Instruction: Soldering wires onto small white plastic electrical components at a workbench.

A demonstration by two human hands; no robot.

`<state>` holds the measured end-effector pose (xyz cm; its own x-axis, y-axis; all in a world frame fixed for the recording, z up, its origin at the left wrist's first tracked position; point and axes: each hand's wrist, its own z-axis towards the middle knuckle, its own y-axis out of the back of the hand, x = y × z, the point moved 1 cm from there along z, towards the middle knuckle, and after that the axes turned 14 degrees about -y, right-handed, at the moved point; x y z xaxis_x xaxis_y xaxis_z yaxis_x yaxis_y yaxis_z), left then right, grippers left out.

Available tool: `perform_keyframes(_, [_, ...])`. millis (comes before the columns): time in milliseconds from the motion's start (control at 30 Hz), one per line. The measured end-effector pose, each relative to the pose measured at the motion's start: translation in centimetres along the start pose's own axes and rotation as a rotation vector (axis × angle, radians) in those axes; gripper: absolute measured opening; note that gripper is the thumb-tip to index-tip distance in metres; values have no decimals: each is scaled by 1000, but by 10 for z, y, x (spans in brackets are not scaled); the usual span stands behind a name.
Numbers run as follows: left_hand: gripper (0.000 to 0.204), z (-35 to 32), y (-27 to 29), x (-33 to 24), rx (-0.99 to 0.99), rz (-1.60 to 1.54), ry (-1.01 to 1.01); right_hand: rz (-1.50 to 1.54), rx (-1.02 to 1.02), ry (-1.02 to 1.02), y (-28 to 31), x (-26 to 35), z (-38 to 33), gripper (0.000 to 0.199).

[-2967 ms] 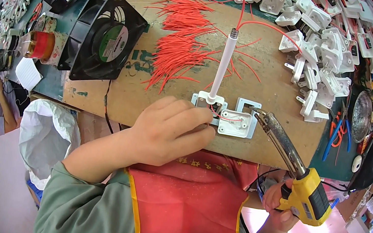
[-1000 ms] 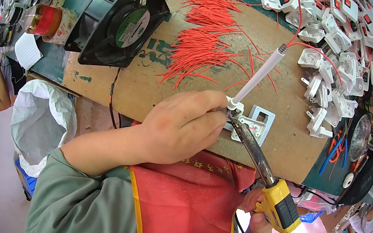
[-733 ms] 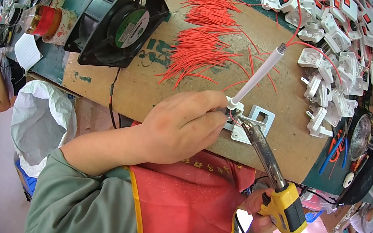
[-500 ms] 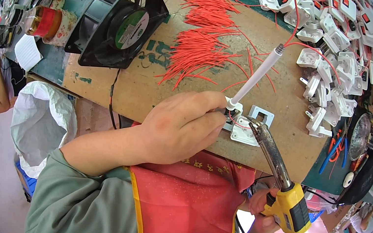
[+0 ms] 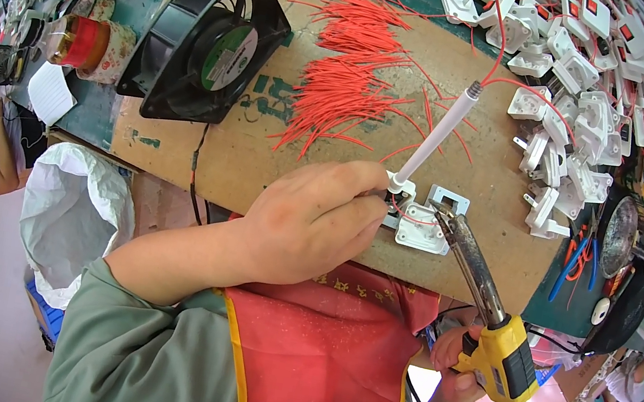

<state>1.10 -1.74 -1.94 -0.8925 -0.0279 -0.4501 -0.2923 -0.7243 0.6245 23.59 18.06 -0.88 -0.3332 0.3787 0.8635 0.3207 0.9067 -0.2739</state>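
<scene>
My left hand (image 5: 311, 216) is closed around a white plastic housing at the front of the cardboard; its fingers hide much of the piece. Out of this housing rises a slim white tube (image 5: 436, 138), tilted to the upper right, with red wires coming from its top end. Beside the fingers lies an opened white plastic part (image 5: 422, 229) with a square-holed frame, and a thin red wire crosses it. My right hand (image 5: 455, 364) grips a yellow and black soldering gun (image 5: 504, 362) with a long metal barrel. Its tip ends at the white part, right of my left fingers; contact cannot be made out.
Cut red wires (image 5: 345, 93) lie in bunches on the cardboard (image 5: 259, 164). A black fan (image 5: 208, 43) stands to the left, near a jar (image 5: 79, 42). White housings (image 5: 583, 135) pile up at the right, with blue-handled pliers (image 5: 571, 266) below. A white sack (image 5: 73, 217) hangs at lower left.
</scene>
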Motion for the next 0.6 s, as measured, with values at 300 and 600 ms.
perform_keyframes(300, [21, -1, 0, -1, 16, 6, 9, 42, -34, 62, 4, -8, -4, 72])
perform_keyframes(600, [36, 13, 66, -9, 25, 218, -83, 51, -23, 71, 9, -7, -2, 73])
